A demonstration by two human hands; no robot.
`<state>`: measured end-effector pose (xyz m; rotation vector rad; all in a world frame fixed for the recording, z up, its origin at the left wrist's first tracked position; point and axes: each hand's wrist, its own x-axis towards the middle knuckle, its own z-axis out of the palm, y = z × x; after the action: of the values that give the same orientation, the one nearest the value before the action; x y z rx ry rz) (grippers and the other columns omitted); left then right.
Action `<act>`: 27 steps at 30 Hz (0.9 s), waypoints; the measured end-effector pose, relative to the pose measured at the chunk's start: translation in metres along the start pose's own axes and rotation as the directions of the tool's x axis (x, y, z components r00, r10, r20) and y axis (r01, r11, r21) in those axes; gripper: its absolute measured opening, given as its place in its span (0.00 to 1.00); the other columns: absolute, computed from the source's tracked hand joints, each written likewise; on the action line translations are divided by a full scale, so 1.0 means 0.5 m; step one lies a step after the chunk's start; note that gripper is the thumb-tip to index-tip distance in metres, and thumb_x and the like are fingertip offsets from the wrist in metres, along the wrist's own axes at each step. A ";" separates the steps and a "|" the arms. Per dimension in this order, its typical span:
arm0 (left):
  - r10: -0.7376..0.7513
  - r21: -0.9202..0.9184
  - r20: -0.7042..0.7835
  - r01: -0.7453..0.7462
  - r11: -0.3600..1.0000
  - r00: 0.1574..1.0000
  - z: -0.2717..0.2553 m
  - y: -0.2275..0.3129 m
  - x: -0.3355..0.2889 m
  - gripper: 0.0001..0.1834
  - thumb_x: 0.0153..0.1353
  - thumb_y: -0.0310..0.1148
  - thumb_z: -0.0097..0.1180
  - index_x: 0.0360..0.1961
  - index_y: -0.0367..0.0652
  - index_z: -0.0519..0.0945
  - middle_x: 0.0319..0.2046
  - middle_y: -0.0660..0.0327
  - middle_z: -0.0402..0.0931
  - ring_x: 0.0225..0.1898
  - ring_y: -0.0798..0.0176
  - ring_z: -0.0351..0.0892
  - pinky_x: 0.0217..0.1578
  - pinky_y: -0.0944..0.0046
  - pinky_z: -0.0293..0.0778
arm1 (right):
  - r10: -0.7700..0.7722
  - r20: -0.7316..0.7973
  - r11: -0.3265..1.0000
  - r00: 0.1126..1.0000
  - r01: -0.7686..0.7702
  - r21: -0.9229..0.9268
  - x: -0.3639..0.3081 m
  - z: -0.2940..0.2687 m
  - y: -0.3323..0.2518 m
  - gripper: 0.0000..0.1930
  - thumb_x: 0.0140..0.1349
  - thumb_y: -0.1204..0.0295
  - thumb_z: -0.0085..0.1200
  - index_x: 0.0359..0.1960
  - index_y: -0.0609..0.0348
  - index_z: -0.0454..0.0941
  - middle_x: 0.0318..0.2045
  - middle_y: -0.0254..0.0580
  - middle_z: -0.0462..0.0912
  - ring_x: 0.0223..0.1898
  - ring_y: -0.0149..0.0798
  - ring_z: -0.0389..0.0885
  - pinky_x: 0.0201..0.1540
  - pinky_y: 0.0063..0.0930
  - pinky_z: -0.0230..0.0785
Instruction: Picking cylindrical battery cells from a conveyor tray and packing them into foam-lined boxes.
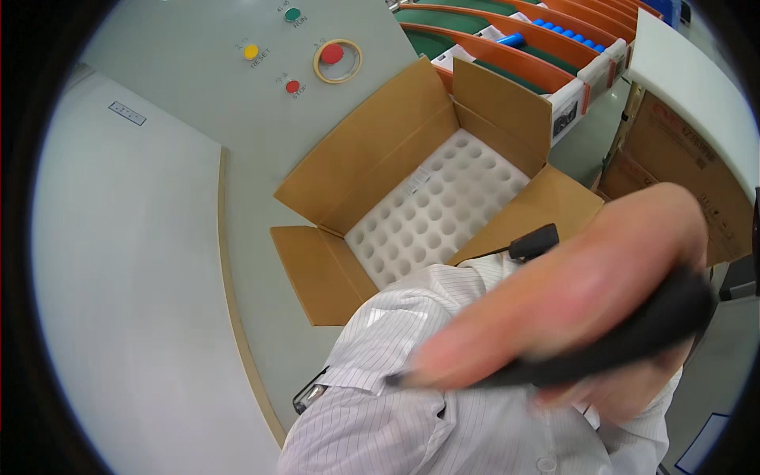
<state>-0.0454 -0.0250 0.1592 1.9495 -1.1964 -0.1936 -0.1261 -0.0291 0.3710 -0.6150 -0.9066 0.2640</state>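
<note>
My right hand [570,293] is raised close to the camera and smeared by motion. Its fingers are closed around a black tapered object [633,336] whose thin tip points left; its kind is too blurred to tell. Beyond the hand, an open cardboard box [372,174] holds a white foam tray [419,180] with many round holes. My left hand does not show; only striped white sleeve and shirt cloth [380,396] appear below the box. A small black piece on a cable [534,241] lies against the shirt near the collar.
A grey panel with green, yellow and red buttons [293,86] stands at the upper left, with a tape roll [339,77] around one red button. Orange-edged chutes [491,59] hold blue cylinders [566,36]. Stacked cartons [665,150] sit under a white surface at right.
</note>
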 end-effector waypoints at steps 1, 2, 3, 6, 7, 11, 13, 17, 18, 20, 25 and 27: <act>0.035 0.002 0.002 -0.035 0.999 0.999 0.019 0.003 0.024 0.09 0.65 0.34 0.49 0.41 0.40 0.73 0.40 0.58 0.76 0.43 0.58 0.78 0.41 0.58 0.73 | -0.004 -0.017 1.000 1.000 0.004 -0.026 0.005 0.008 -0.013 0.11 0.67 0.72 0.51 0.47 0.61 0.65 0.24 0.45 0.79 0.36 0.44 0.81 0.40 0.31 0.75; 0.039 0.033 -0.002 -0.039 0.999 0.999 0.018 0.001 0.019 0.09 0.65 0.34 0.50 0.41 0.40 0.73 0.39 0.58 0.76 0.43 0.58 0.78 0.41 0.58 0.73 | 0.053 0.077 0.996 0.996 -0.047 -0.075 0.015 0.026 -0.010 0.10 0.67 0.72 0.51 0.46 0.61 0.68 0.27 0.46 0.80 0.35 0.44 0.81 0.39 0.32 0.74; 0.042 0.047 -0.009 -0.041 0.998 0.999 0.021 0.000 0.013 0.08 0.65 0.34 0.50 0.40 0.40 0.73 0.39 0.58 0.76 0.43 0.57 0.78 0.41 0.58 0.73 | 0.113 0.163 0.987 0.980 -0.092 -0.131 0.023 0.039 -0.011 0.09 0.66 0.73 0.50 0.46 0.62 0.71 0.29 0.46 0.81 0.34 0.44 0.81 0.37 0.33 0.74; 0.047 0.079 -0.031 -0.045 0.996 0.998 0.022 -0.007 -0.001 0.08 0.64 0.33 0.51 0.39 0.40 0.73 0.39 0.58 0.76 0.42 0.56 0.78 0.41 0.58 0.73 | 0.246 0.320 0.951 0.915 -0.163 -0.264 0.047 0.058 0.011 0.09 0.66 0.74 0.49 0.45 0.62 0.76 0.33 0.46 0.83 0.33 0.45 0.81 0.35 0.34 0.73; 0.057 0.077 -0.038 -0.054 0.996 0.998 0.020 -0.005 0.001 0.08 0.63 0.33 0.51 0.39 0.40 0.73 0.39 0.58 0.76 0.42 0.56 0.78 0.40 0.58 0.73 | 0.241 0.476 0.944 0.846 -0.089 -0.318 0.051 0.050 0.028 0.09 0.64 0.75 0.49 0.44 0.63 0.73 0.33 0.47 0.80 0.35 0.45 0.80 0.37 0.35 0.72; 0.100 0.038 -0.054 -0.098 0.994 0.994 0.022 -0.025 0.019 0.07 0.62 0.32 0.53 0.38 0.41 0.74 0.38 0.58 0.75 0.41 0.54 0.78 0.40 0.58 0.73 | 0.210 0.599 0.833 0.773 0.179 -0.523 0.033 0.023 0.093 0.10 0.58 0.75 0.48 0.41 0.65 0.72 0.31 0.45 0.74 0.35 0.44 0.75 0.37 0.33 0.68; 0.107 0.005 -0.077 -0.107 0.994 0.991 0.018 -0.034 0.018 0.06 0.60 0.30 0.54 0.37 0.41 0.74 0.37 0.57 0.75 0.40 0.51 0.77 0.40 0.57 0.73 | 0.164 0.584 0.760 0.795 0.276 -0.589 0.028 0.021 0.101 0.10 0.57 0.74 0.49 0.39 0.65 0.73 0.29 0.43 0.73 0.33 0.43 0.74 0.35 0.31 0.67; 0.052 -0.109 -0.237 -0.079 0.991 0.970 -0.042 -0.002 -0.001 0.06 0.57 0.30 0.57 0.33 0.39 0.76 0.33 0.55 0.76 0.38 0.49 0.77 0.40 0.58 0.73 | 0.136 0.577 0.363 0.805 0.501 -0.785 0.000 0.046 0.099 0.07 0.54 0.74 0.50 0.32 0.65 0.73 0.25 0.37 0.69 0.29 0.37 0.71 0.33 0.25 0.65; 0.058 -0.096 -0.240 -0.083 0.992 0.969 -0.071 0.004 -0.001 0.06 0.57 0.30 0.57 0.33 0.39 0.76 0.33 0.55 0.76 0.38 0.49 0.77 0.40 0.58 0.73 | 0.068 0.564 0.225 0.823 0.538 -0.813 -0.001 0.046 0.104 0.06 0.53 0.74 0.51 0.29 0.64 0.73 0.24 0.36 0.67 0.29 0.35 0.70 0.33 0.24 0.64; 0.005 -0.048 -0.483 -0.032 0.998 0.876 -0.139 0.006 -0.007 0.06 0.57 0.28 0.57 0.35 0.38 0.76 0.34 0.55 0.76 0.37 0.52 0.77 0.40 0.61 0.73 | 0.097 0.558 0.160 0.824 0.540 -0.826 0.000 0.026 0.111 0.07 0.52 0.73 0.52 0.30 0.64 0.73 0.24 0.35 0.67 0.28 0.34 0.69 0.33 0.23 0.64; -0.031 0.048 -0.917 0.187 0.981 0.398 -0.397 -0.052 -0.062 0.05 0.66 0.30 0.55 0.37 0.39 0.77 0.34 0.64 0.77 0.36 0.71 0.75 0.39 0.68 0.72 | 0.089 0.492 0.239 0.866 0.461 -0.855 -0.006 0.000 0.147 0.08 0.55 0.72 0.51 0.32 0.65 0.75 0.24 0.36 0.69 0.29 0.35 0.70 0.33 0.26 0.63; 0.050 0.091 -0.987 0.272 0.958 0.155 -0.539 -0.069 -0.139 0.09 0.67 0.34 0.53 0.41 0.39 0.76 0.34 0.65 0.76 0.35 0.70 0.75 0.39 0.68 0.72 | -0.020 0.388 0.424 0.921 0.359 -0.831 -0.002 -0.008 0.149 0.13 0.55 0.70 0.56 0.40 0.66 0.76 0.27 0.38 0.73 0.32 0.37 0.75 0.36 0.28 0.68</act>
<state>0.0775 0.1896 0.2915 1.7236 -0.1038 1.1337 -0.1206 0.0282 0.3237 -1.4924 -1.4355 -0.4155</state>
